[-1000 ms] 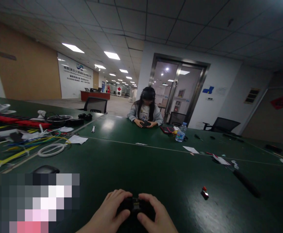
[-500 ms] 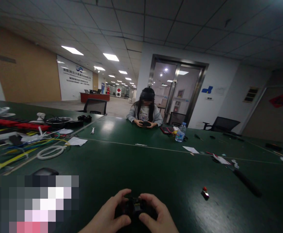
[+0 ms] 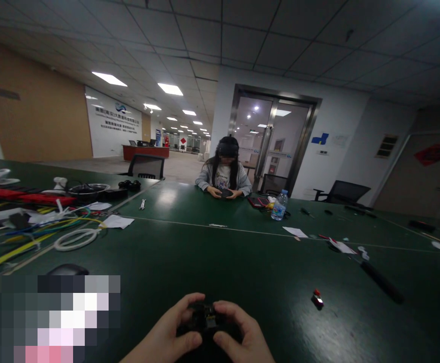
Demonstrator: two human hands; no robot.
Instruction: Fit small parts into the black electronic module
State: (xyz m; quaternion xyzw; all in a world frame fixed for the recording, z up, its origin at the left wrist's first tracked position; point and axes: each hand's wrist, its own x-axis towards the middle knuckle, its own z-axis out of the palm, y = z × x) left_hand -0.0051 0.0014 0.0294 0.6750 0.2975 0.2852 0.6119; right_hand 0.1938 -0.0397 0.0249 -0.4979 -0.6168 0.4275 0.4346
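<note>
Low in the view, near the table's front edge, my left hand [image 3: 176,327] grips the left side of a black device [image 3: 209,318]. The right side of it is in my right hand [image 3: 240,333]. Both thumbs lie on the near side and the index fingers curl over the far side. A recess with small parts and a yellowish mark shows at its middle. My palms and fingers cover much of the rest, and the dark colour hides its exact kind. To the right lies a small shiny piece with a red end [image 3: 317,298].
Across the green table [image 3: 174,252] a person [image 3: 225,171] holds a dark rounded object. A water bottle [image 3: 279,205] stands near them. Cables and a white coil [image 3: 76,239] crowd the left. A long black-handled tool [image 3: 381,282] lies right. A pixelated patch covers the lower left.
The whole view has shifted slightly left. My hands keep their hold on the black device, which appears tipped a little, with more of its middle recess showing.
</note>
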